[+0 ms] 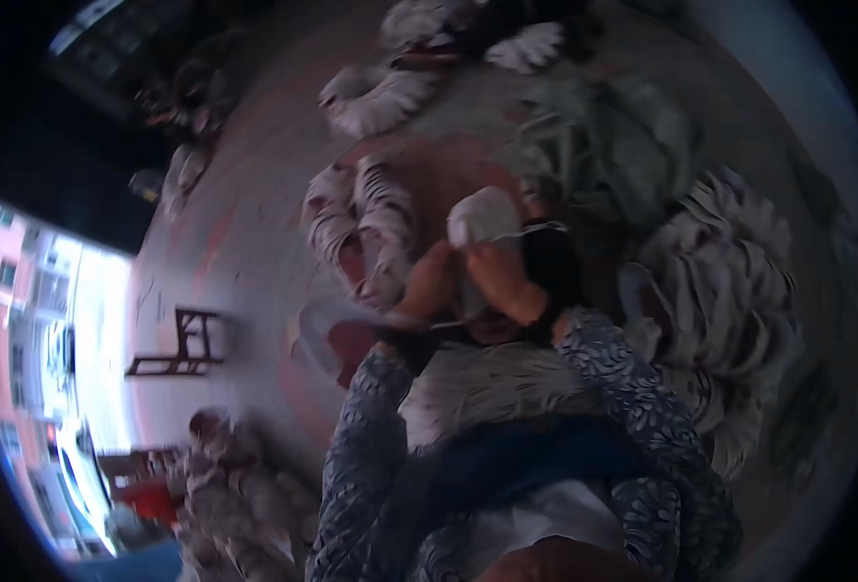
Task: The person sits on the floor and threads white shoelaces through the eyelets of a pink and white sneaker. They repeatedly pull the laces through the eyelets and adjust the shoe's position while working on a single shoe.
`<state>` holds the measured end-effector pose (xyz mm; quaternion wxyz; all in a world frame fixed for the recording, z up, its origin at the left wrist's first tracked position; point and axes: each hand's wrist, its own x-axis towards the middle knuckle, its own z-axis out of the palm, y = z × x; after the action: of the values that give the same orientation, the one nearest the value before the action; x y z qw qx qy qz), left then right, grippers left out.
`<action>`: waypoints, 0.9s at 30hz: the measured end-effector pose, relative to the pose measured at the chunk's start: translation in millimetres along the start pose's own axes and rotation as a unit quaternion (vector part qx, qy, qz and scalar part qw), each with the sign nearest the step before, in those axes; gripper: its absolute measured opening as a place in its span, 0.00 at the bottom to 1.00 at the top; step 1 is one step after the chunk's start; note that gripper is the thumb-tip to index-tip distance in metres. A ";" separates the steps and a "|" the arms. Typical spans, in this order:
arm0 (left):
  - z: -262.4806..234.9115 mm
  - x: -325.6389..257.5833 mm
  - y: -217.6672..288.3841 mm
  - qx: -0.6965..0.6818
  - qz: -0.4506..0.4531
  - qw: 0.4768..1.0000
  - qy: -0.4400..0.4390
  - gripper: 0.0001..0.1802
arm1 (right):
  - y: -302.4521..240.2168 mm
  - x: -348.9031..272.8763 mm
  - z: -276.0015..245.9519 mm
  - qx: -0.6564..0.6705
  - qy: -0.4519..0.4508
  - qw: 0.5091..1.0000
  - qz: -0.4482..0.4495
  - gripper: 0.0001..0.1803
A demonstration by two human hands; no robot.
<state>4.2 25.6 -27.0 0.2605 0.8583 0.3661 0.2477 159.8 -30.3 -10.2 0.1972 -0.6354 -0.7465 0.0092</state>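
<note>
My left hand and my right hand are close together in front of my lap, fingers curled round a white shoe. Its rounded end points away from me; motion blur hides its details. A thin white cord runs from near my right fingers to the right. On my lap lies a bundle of pale shoes, pressed side by side. By my left wrist sits a pale shoe with a dark red inside.
Two rows of nested pale shoes lie ahead to the left. A large heap of them stands at my right, another pile at lower left. A greenish sack lies ahead right. A small wooden chair is at left.
</note>
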 end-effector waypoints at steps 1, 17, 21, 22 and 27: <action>-3.8 4.7 14.4 -0.028 -0.017 0.999 0.004 0.09 | 0.8 -2.5 0.7 -0.015 0.022 1.000 -0.004 0.09; -5.4 -5.1 10.4 -0.148 -0.040 0.986 0.065 0.10 | 3.9 -16.3 -1.3 0.125 0.096 0.987 0.024 0.11; -7.8 -12.5 2.1 -0.164 -0.050 0.985 0.033 0.12 | -5.7 -18.5 -13.5 0.085 0.080 0.993 -0.011 0.11; -12.6 -9.6 4.2 -0.152 -0.048 0.987 0.025 0.12 | -10.5 -16.8 -10.7 0.062 0.075 0.995 -0.014 0.11; -21.5 -9.9 26.6 -0.172 -0.103 0.979 0.028 0.12 | -17.1 -2.3 -2.4 -0.045 0.050 0.997 -0.032 0.08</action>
<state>-1.7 7.9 3.4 0.4179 0.7511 0.4121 0.3023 144.6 -36.3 -4.1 0.2054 -0.6193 -0.7552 -0.0629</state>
